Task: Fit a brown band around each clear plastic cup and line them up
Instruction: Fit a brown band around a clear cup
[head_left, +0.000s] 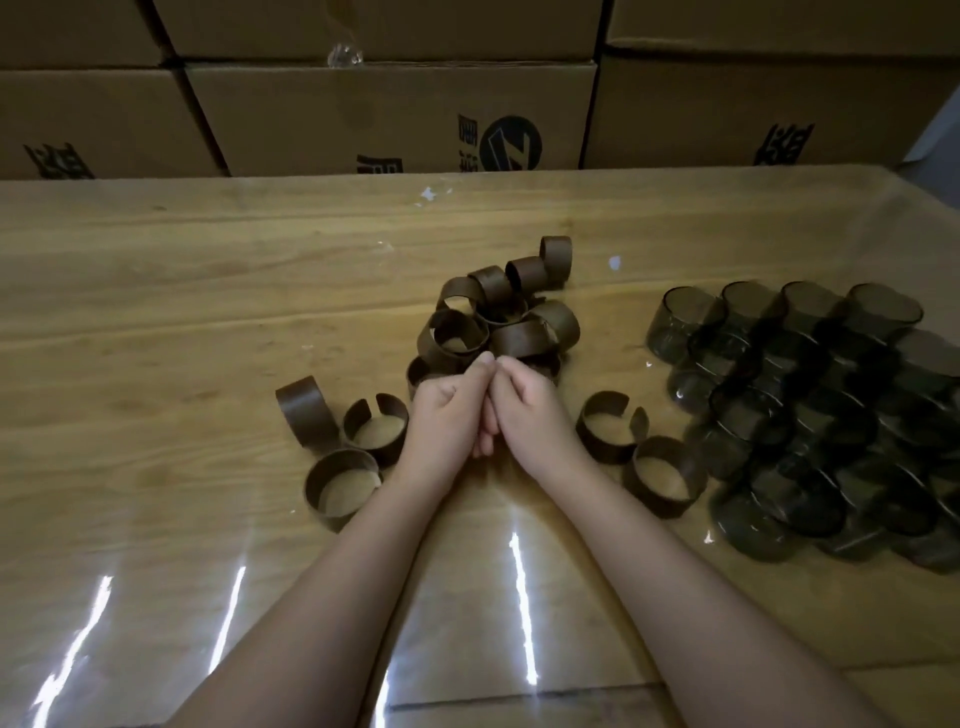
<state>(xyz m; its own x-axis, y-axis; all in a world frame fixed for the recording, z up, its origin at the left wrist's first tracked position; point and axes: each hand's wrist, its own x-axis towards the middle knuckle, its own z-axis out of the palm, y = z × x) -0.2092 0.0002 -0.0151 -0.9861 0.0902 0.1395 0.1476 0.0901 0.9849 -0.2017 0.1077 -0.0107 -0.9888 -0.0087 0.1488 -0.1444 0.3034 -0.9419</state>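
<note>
The fingers (483, 364) of both hands are curled in and meet tip to tip over the middle of the bench (156, 291). The left hand (449, 410) and right hand (530, 405) press against each other along the knuckles. From my feed I cannot tell whether they pinch anything between them, because the spot where the tips meet is too dim and small. The fingertips sit right at the near edge of the heap of brown bands (498, 317), a loose pile of open rings, some standing on edge and some leaning on one another. Three loose bands (340, 488) lie apart from it, just beside my left wrist, one of them standing tall on its edge. Two more bands (665, 475) sit just beside my right wrist. The cups (810, 415) are grouped at the right side of the bench, well clear of the hands. They look dark and see-through, and they lie on their sides in overlapping rows. The bench top is pale wood under a glossy clear sheet that throws bright streaks near me. Cardboard boxes (389, 114) are stacked along its far edge.
</note>
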